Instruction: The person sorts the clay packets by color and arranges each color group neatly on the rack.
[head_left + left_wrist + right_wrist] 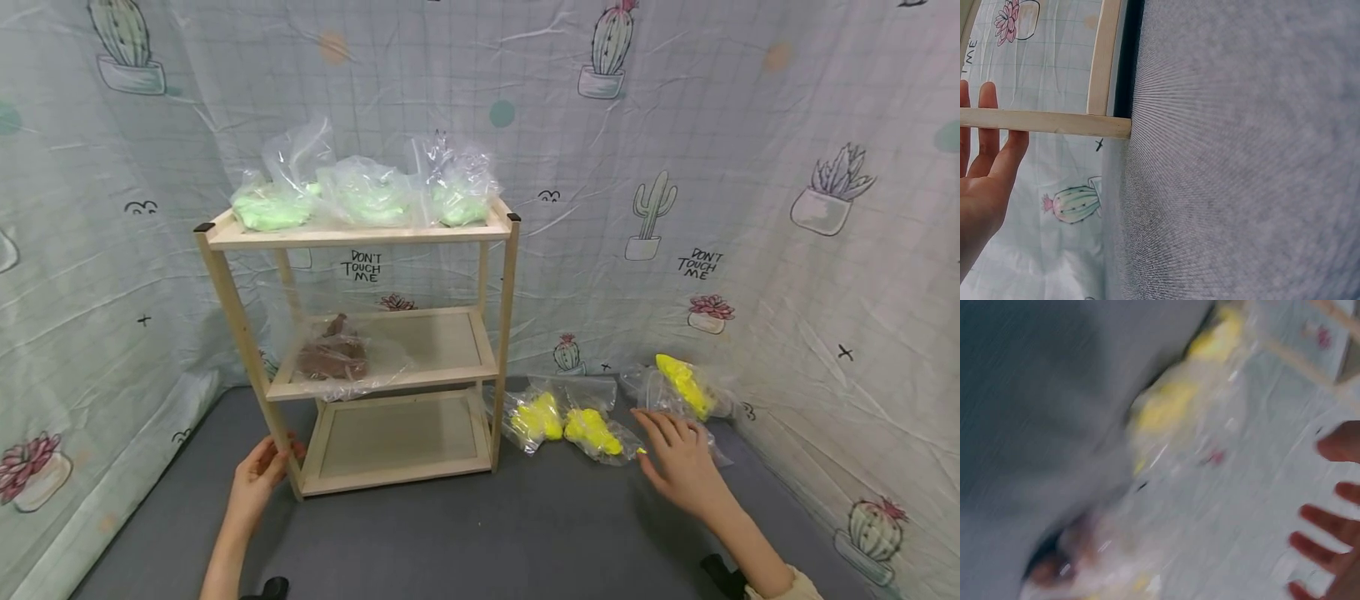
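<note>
My left hand [258,475] holds the left front post [247,350] of a three-tier wooden shelf rack [397,483]; in the left wrist view the fingers [988,144] pass behind that post. My right hand [682,462], fingers spread, holds nothing; it hovers over the dark table close to the bagged yellow items. Two clear bags with lumpy yellow contents, a left one [536,419] and a middle one [592,431], lie right of the rack. Behind the right hand is a third bag with a longer yellow piece [686,385]. The right wrist view is blurred.
Three clear bags of pale green contents, left [273,208], middle [371,196] and right [459,204], stand on the top shelf. A bag with a brown item [333,354] lies on the middle shelf. Cactus-printed cloth [847,300] hangs behind and on both sides.
</note>
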Demonstrator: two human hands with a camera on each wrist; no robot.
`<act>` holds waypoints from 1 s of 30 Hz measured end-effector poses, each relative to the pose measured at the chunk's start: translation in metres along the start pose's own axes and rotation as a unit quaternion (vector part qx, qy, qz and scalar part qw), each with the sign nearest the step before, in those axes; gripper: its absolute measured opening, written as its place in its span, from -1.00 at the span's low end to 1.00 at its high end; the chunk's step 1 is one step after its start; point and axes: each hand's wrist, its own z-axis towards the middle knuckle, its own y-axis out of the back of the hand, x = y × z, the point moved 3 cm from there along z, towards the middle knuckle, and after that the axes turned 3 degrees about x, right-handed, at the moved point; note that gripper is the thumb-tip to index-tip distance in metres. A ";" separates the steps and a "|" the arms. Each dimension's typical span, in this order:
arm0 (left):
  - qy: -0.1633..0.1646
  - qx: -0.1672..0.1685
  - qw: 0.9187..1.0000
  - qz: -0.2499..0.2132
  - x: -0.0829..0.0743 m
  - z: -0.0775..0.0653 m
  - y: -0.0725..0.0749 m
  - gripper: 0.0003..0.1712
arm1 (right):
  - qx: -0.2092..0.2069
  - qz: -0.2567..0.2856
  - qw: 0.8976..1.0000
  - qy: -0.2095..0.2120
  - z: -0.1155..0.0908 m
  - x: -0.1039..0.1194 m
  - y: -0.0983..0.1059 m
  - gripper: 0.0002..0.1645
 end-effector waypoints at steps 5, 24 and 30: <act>-0.005 0.009 1.000 0.009 0.041 0.003 0.019 -0.61 | 0.084 -0.030 0.993 -0.074 -0.019 -0.040 -0.006 -0.06; 0.002 -0.003 1.000 0.008 -0.013 -0.002 -0.006 -0.72 | 0.222 -0.062 0.965 -0.130 -0.045 -0.098 -0.038 0.16; 0.004 -0.006 1.000 0.013 -0.011 -0.002 -0.004 -0.72 | 0.237 -0.067 0.961 -0.123 -0.044 -0.105 -0.046 0.17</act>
